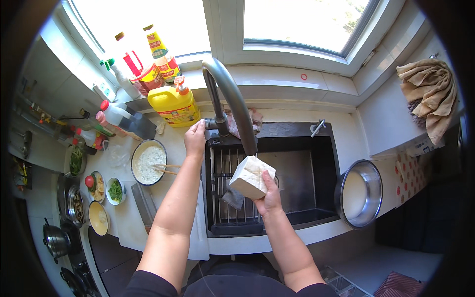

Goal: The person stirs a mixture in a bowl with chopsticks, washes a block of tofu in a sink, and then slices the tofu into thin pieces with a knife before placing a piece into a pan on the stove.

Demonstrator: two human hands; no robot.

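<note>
A white block of tofu (250,176) rests in my right hand (269,197), whose thumb and fingers curl round its lower right side. It is held above the dark sink (297,173), just under the spout of the tall grey faucet (237,99). No stream of water can be made out. On the faucet's left side, the fingers of my left hand (196,138) are closed on the short handle (212,123). Beneath the tofu, a grey cloth (233,199) hangs over the metal rack (222,168) in the sink.
Left of the sink stand a bowl of white food (148,157) with chopsticks (170,167), a knife (143,203) on a cutting board (131,225) and a bowl of chopped greens (115,192). A yellow jug (173,105) stands behind; a steel basin (370,185) sits at the right.
</note>
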